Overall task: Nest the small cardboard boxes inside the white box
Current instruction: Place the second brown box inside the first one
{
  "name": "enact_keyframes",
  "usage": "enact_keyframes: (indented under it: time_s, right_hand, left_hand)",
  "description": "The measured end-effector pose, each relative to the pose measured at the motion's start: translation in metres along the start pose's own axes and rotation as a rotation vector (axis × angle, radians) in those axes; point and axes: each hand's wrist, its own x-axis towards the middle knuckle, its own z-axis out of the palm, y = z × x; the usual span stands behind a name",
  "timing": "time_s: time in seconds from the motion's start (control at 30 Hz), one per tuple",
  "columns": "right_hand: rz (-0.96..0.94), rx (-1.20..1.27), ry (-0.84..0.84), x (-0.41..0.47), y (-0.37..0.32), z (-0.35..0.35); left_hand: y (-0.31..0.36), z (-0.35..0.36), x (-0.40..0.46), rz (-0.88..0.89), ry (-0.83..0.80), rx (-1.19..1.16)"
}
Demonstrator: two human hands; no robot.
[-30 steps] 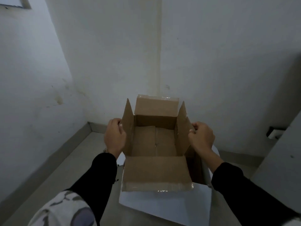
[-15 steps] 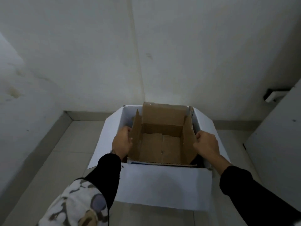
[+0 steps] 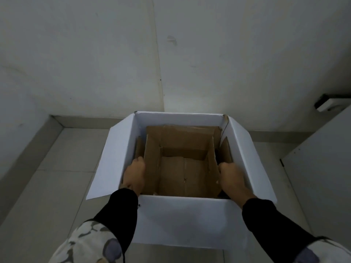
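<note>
A large white box [image 3: 186, 223] stands open on the floor with its flaps spread outward. An open brown cardboard box [image 3: 182, 173] sits low inside it, its flaps standing up. My left hand [image 3: 133, 175] grips the brown box's left flap, and my right hand [image 3: 232, 177] grips its right flap. Both hands reach down inside the white box. More brown cardboard [image 3: 226, 149] shows between the brown box and the white walls; what it belongs to is hidden.
The white box stands in a corner where two pale walls [image 3: 95, 63] meet a grey tiled floor [image 3: 57, 177]. A white panel or cabinet [image 3: 322, 168] rises at the right. A small dark fixture [image 3: 326, 104] juts from the right wall.
Both hands have lowered the brown cardboard box from above the white box down into it. The view has tilted downward and closer over the white box.
</note>
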Motion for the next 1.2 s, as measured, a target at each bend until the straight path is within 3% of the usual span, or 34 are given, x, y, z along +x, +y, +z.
enact_keyframes:
  time_s: [0.13, 0.23, 0.37, 0.6, 0.73, 0.87, 1.03, 1.2]
  right_hand:
    - [-0.039, 0.084, -0.021, 0.014, -0.006, 0.002]
    - [-0.062, 0.097, 0.062, 0.027, -0.005, 0.000]
    - [-0.117, 0.034, 0.110, 0.040, 0.004, -0.001]
    - [-0.236, -0.184, 0.136, 0.042, 0.011, -0.012]
    - [-0.266, -0.293, 0.015, 0.041, 0.017, 0.010]
    - [-0.282, -0.329, 0.077, 0.044, 0.015, 0.006]
    - [-0.273, -0.415, 0.062, 0.031, 0.012, -0.001]
    - [-0.293, -0.534, 0.055, 0.017, 0.021, 0.008]
  left_hand:
    - [-0.008, -0.001, 0.013, 0.059, -0.020, 0.221]
    - [-0.012, 0.000, 0.020, 0.195, 0.033, 0.392]
    - [-0.015, 0.004, 0.032, 0.321, 0.002, 0.456]
    - [-0.010, 0.025, 0.051, 0.229, -0.161, 0.640]
    - [-0.008, 0.035, 0.052, 0.209, -0.181, 0.699]
    - [-0.005, 0.029, 0.054, 0.196, -0.219, 0.721]
    - [-0.003, 0.011, 0.041, 0.219, -0.109, 0.585]
    - [-0.007, 0.006, 0.029, 0.223, -0.123, 0.627]
